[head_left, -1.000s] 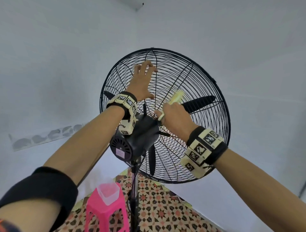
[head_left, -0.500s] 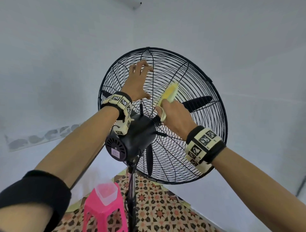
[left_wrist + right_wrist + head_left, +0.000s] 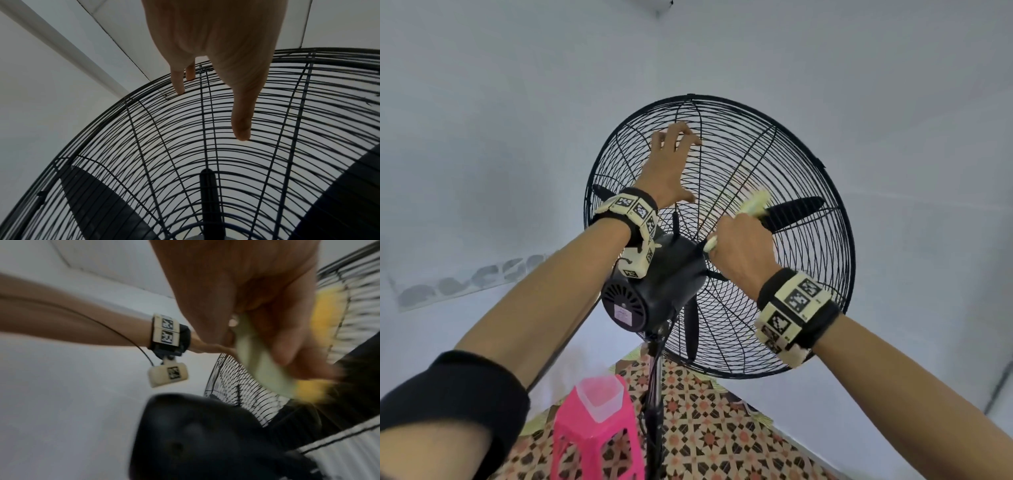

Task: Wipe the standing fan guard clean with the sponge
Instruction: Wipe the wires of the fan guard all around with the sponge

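The black wire fan guard (image 3: 808, 274) fills the middle of the head view, with dark blades behind it. My left hand (image 3: 674, 161) rests flat against the guard's upper part. Its straight fingers (image 3: 180, 84) and thumb touch the wires and hold nothing. My right hand (image 3: 739, 246) grips a yellow sponge (image 3: 755, 205) and presses it on the guard just right of the hub. In the blurred right wrist view the sponge (image 3: 263, 363) shows a pale green side under my curled fingers.
The black motor housing (image 3: 654, 284) sticks out toward me on a pole (image 3: 655, 394). Below stands a pink plastic stool (image 3: 595, 442) with a clear cup (image 3: 602, 397) on it, on a patterned floor (image 3: 722, 431). White walls surround the fan.
My right hand slid the sponge up the guard, then back down to the right. The left hand stayed on the upper guard.
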